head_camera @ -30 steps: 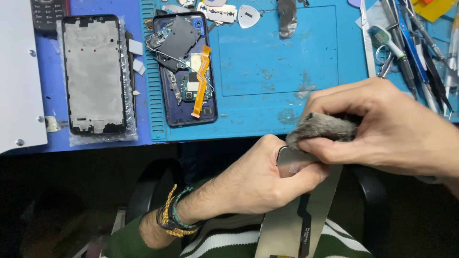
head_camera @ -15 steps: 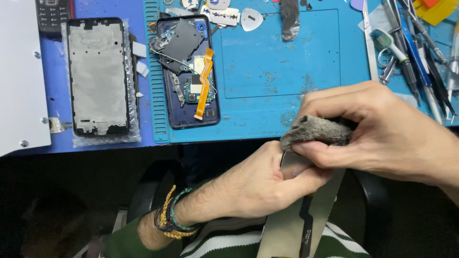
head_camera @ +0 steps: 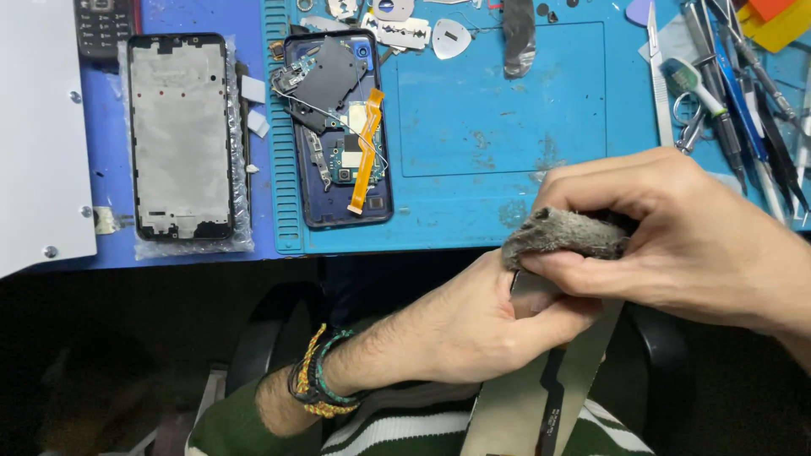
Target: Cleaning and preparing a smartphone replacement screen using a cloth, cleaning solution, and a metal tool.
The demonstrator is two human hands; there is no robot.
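Pinching grey cloth [head_camera: 564, 233] in right hand [head_camera: 676, 241] | cloth atop panel [head_camera: 541, 380] | left hand [head_camera: 473, 325] clamped on panel

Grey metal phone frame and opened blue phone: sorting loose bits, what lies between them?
Head view: two small pale rectangular pieces lie between the grey metal phone frame and the opened blue phone.

We see the left hand [head_camera: 473, 329] holding a flat grey panel [head_camera: 541, 397] over the lap, its grip closed on the panel's upper end. The right hand [head_camera: 676, 245] pinches a grey cloth [head_camera: 562, 232] pressed to that same end. On the counter [head_camera: 194, 13], a blue mat [head_camera: 507, 127] carries an opened phone [head_camera: 338, 127] with an orange flex cable [head_camera: 365, 152]. A phone frame [head_camera: 180, 135] lies to its left, tools [head_camera: 726, 101] at the right.
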